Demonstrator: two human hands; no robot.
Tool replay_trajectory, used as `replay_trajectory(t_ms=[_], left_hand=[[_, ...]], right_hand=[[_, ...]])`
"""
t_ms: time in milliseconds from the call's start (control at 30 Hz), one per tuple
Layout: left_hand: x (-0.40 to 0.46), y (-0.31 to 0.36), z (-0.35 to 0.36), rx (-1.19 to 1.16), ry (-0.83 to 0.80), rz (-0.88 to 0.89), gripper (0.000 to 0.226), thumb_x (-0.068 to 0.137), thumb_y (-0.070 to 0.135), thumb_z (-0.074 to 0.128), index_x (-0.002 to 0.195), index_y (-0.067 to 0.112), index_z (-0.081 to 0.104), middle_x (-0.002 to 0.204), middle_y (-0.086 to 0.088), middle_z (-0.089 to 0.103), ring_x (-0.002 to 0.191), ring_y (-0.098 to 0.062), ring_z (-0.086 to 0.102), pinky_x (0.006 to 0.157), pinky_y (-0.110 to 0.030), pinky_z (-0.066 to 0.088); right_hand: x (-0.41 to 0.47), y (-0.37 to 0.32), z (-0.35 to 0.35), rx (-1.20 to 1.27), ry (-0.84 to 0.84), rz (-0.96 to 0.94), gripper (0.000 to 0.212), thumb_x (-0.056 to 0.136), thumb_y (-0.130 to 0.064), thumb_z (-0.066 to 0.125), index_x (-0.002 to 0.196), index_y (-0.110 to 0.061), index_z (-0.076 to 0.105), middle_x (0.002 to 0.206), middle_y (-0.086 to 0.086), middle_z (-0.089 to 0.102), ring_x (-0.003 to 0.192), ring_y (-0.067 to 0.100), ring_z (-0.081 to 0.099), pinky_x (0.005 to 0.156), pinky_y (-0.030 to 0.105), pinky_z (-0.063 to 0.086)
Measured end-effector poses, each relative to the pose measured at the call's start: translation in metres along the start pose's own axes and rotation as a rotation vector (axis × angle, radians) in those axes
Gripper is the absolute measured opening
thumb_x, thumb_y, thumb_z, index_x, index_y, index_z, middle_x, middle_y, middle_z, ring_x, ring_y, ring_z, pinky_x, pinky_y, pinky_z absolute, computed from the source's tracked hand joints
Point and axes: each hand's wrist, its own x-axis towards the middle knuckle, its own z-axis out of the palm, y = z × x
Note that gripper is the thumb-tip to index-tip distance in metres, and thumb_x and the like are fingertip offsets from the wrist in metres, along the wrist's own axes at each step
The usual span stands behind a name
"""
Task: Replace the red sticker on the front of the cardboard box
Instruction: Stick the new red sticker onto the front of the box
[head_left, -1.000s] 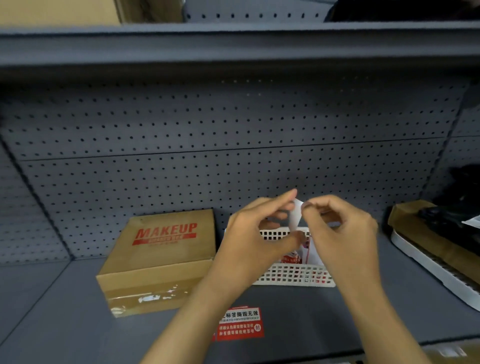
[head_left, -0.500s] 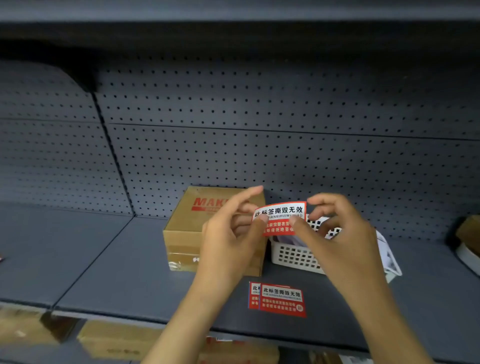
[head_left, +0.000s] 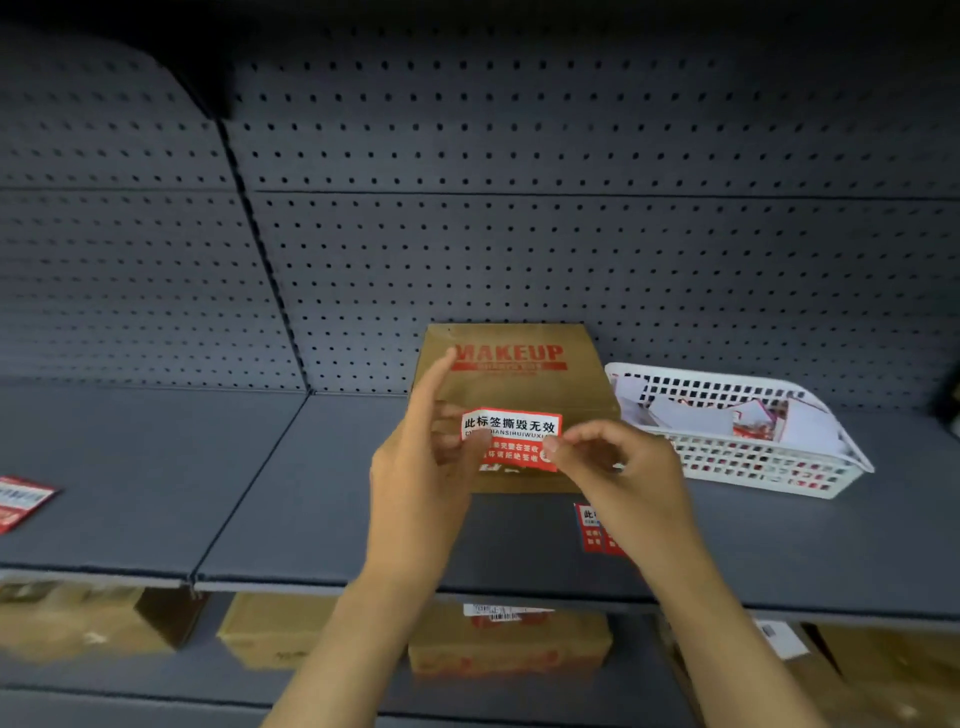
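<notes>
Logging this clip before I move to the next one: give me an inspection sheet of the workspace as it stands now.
Surface: grey metal shelf with a pegboard back.
Job's things: brown cardboard box printed MAKEUP stands on the shelf; red and white rectangular sticker is held in front of its front face, whether touching cannot be told.
Clutter: white plastic mesh basket of paper scraps right of the box; red stickers lying flat by the right hand; red printed sheet at far left.
Grippers: left hand and right hand each pinch one end of the sticker.
Cables: nothing seen.
Surroundings: cardboard boxes on the shelf below.
</notes>
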Motion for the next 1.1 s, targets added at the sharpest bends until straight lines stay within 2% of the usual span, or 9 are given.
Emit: replay_trajectory(t_ms=[100,267,367,433,533,667,700,933,1100], left_hand=[[-0.003,-0.018,-0.002,0.032,-0.002,-0.012,0.08,0.087,0.01,0.074,0.146,0.047,0.035,0.094,0.022,0.068,0.078,0.002,0.071,0.073,-0.014,0.057],[-0.01,-0.041,0.004,-0.102,0.017,-0.091,0.079,0.084,0.012,0.078,0.148,0.039,0.039,0.082,0.011,0.074,0.079,0.001,0.073,0.078,-0.011,0.055],[-0.01,-0.049,0.008,-0.028,0.013,-0.101,0.077,0.082,0.018,0.08,0.145,0.041,0.041,0.08,0.016,0.075,0.089,0.003,0.067,0.083,0.002,0.041],[-0.009,-0.054,0.009,0.06,0.011,-0.095,0.068,0.081,0.023,0.082,0.138,0.04,0.049,0.077,0.017,0.073,0.1,0.003,0.054,0.082,0.006,0.031],[-0.007,-0.06,0.013,0.119,0.031,-0.08,0.053,0.08,0.028,0.081,0.125,0.039,0.056,0.079,0.017,0.07,0.101,-0.003,0.045,0.082,-0.002,0.037],[-0.004,-0.067,0.022,0.135,0.084,-0.103,0.04,0.08,0.033,0.081,0.101,0.034,0.046,0.087,0.021,0.067,0.103,-0.01,0.045,0.086,-0.03,0.047],[-0.003,-0.068,0.024,0.16,0.089,-0.097,0.041,0.08,0.034,0.08,0.097,0.035,0.043,0.089,0.021,0.066,0.102,-0.011,0.045,0.085,-0.031,0.047],[-0.002,-0.077,0.033,0.277,0.151,-0.084,0.035,0.078,0.041,0.08,0.095,0.031,0.051,0.099,0.011,0.06,0.094,-0.011,0.041,0.079,-0.026,0.042],[0.002,-0.08,0.035,0.319,0.161,-0.064,0.037,0.077,0.043,0.081,0.092,0.034,0.048,0.099,0.008,0.062,0.091,-0.011,0.042,0.071,-0.016,0.034]], right_hand=[[-0.006,0.012,0.018,-0.014,0.023,0.037,0.009,0.081,-0.033,0.078,0.076,-0.027,0.075,0.077,-0.014,0.075,0.076,0.003,0.069,0.068,0.013,0.051],[-0.015,0.031,0.03,-0.09,0.076,0.079,0.012,0.082,-0.034,0.078,0.074,-0.029,0.071,0.074,-0.015,0.072,0.074,-0.002,0.065,0.065,0.009,0.048],[-0.015,0.039,0.033,-0.111,0.096,0.113,0.01,0.083,-0.033,0.077,0.078,-0.026,0.072,0.076,-0.012,0.073,0.076,-0.002,0.065,0.065,0.009,0.046],[-0.012,0.043,0.034,-0.118,0.117,0.119,0.01,0.083,-0.034,0.078,0.078,-0.026,0.073,0.077,-0.011,0.073,0.076,0.0,0.065,0.065,0.01,0.046],[-0.009,0.05,0.039,-0.146,0.123,0.11,0.012,0.082,-0.036,0.078,0.077,-0.026,0.074,0.077,-0.01,0.073,0.074,0.003,0.065,0.067,0.014,0.048],[-0.005,0.056,0.044,-0.204,0.151,0.1,0.015,0.082,-0.042,0.076,0.08,-0.027,0.074,0.078,-0.012,0.073,0.075,0.004,0.067,0.068,0.022,0.053],[-0.003,0.058,0.045,-0.216,0.164,0.089,0.016,0.082,-0.043,0.075,0.08,-0.027,0.074,0.078,-0.013,0.073,0.074,0.004,0.067,0.068,0.022,0.054],[0.005,0.065,0.048,-0.232,0.2,0.052,0.015,0.083,-0.041,0.075,0.08,-0.027,0.074,0.08,-0.015,0.072,0.078,0.001,0.066,0.068,0.016,0.052],[0.01,0.067,0.051,-0.229,0.226,0.043,0.014,0.082,-0.04,0.076,0.078,-0.027,0.075,0.078,-0.013,0.072,0.075,0.003,0.066,0.068,0.022,0.054]])
